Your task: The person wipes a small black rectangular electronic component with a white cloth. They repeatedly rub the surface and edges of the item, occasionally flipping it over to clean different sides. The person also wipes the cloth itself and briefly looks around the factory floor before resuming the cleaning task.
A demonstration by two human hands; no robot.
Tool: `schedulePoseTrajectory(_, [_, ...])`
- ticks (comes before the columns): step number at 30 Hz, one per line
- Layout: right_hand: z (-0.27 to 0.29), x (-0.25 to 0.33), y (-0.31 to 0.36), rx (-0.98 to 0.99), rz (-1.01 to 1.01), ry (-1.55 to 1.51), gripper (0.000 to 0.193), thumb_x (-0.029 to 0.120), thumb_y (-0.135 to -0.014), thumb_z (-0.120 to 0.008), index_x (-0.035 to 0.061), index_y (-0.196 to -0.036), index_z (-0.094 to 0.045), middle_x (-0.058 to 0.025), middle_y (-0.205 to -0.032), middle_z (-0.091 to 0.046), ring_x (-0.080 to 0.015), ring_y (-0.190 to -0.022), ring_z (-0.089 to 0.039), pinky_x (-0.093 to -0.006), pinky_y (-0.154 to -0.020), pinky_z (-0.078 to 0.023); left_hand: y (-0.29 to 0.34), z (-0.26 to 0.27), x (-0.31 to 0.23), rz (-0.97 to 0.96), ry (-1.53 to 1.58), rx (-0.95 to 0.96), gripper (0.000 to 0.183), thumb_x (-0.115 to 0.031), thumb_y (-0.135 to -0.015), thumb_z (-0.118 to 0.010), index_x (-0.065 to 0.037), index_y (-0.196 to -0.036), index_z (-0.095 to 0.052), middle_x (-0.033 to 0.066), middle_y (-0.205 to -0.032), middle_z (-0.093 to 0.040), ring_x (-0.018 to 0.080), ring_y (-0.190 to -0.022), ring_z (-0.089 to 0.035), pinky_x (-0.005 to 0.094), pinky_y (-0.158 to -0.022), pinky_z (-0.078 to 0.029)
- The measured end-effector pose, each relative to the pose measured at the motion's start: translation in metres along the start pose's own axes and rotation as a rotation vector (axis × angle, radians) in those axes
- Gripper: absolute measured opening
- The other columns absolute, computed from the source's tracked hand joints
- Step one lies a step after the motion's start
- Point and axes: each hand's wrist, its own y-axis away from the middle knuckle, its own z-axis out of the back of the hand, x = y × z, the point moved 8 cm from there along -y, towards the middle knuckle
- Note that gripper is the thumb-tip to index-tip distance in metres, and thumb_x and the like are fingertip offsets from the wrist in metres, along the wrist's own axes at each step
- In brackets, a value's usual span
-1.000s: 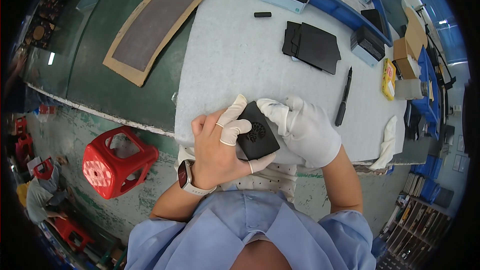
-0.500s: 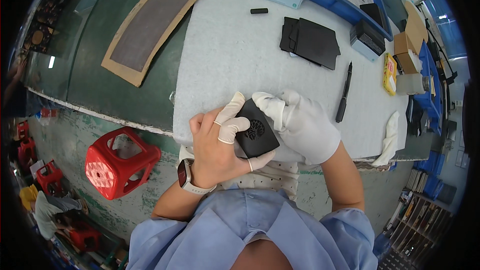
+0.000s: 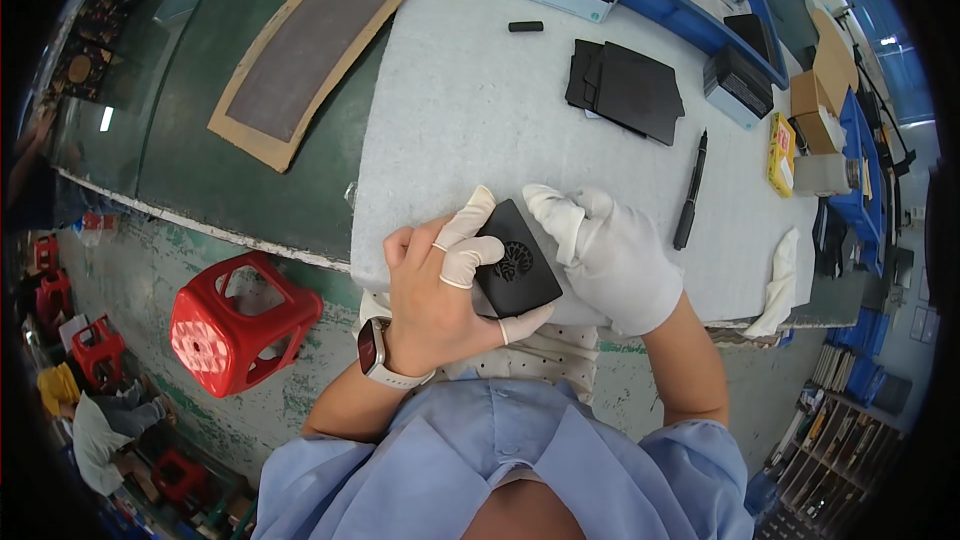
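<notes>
My left hand wears finger cots on some fingers and a watch on the wrist. It holds a small black box with a round patterned emblem on its face, thumb along the near edge and fingers at the left side. My right hand, in a white glove, hovers just right of the box, a small gap between them. Its fingers are closed together, with folds of white fabric at the tips; whether a separate cloth is gripped there is unclear. A black marker pen lies to the right on the white-covered table.
Farther back lie black flat sheets and a short black cap. A blue tray with boxes stands behind them. A white cloth hangs at the right edge. A framed grey board is left; a red stool stands below.
My right hand has drawn off the black box, slightly to the right, opening a gap. My left hand still holds the box in nearly the same pose.
</notes>
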Motion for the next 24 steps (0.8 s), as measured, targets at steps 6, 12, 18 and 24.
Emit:
schedulePoseTrajectory(6, [0.001, 0.009, 0.001, 0.004, 0.042, -0.044, 0.06, 0.021, -0.07, -0.069, 0.0107, -0.127, -0.055, -0.0043, -0.078, -0.055, -0.0223, -0.068, -0.061, -0.0339, -0.054, -0.051, 0.0, 0.0, 0.0, 0.007, 0.009, -0.012, 0.067, -0.04, -0.05, -0.088, -0.011, -0.1, -0.053, 0.0166, -0.128, -0.057, 0.0258, -0.1, -0.057, 0.0373, -0.082, -0.032])
schedulePoseTrajectory(12, [-0.006, 0.004, 0.002, 0.076, -0.006, -0.009, 0.06, 0.02, -0.071, -0.069, 0.0091, -0.128, -0.055, -0.0036, -0.081, -0.055, -0.0203, -0.07, -0.061, -0.0323, -0.055, -0.051, 0.0, 0.0, 0.0, 0.002, 0.007, -0.021, 0.067, -0.04, -0.051, -0.088, -0.011, -0.1, -0.053, 0.0158, -0.128, -0.057, 0.0259, -0.1, -0.057, 0.0375, -0.081, -0.032])
schedulePoseTrajectory(18, [-0.002, 0.011, 0.003, 0.132, 0.031, 0.023, 0.072, 0.025, -0.064, -0.075, 0.0077, -0.13, -0.052, -0.0048, -0.083, -0.056, -0.0208, -0.077, -0.061, -0.0339, -0.061, -0.053, 0.001, -0.001, 0.0, 0.012, 0.01, -0.009, 0.067, -0.04, -0.05, -0.088, -0.011, -0.099, -0.053, 0.0162, -0.127, -0.057, 0.0264, -0.1, -0.057, 0.0377, -0.081, -0.032])
schedulePoseTrajectory(24, [-0.004, 0.006, 0.002, 0.149, -0.027, -0.013, 0.077, 0.029, -0.062, -0.077, 0.0074, -0.131, -0.05, -0.0055, -0.082, -0.054, -0.0211, -0.076, -0.061, -0.0342, -0.061, -0.052, -0.001, 0.001, 0.0, 0.01, 0.005, -0.003, 0.07, -0.038, -0.046, -0.09, -0.012, -0.097, -0.049, 0.0174, -0.126, -0.058, 0.0252, -0.097, -0.057, 0.0373, -0.085, -0.031])
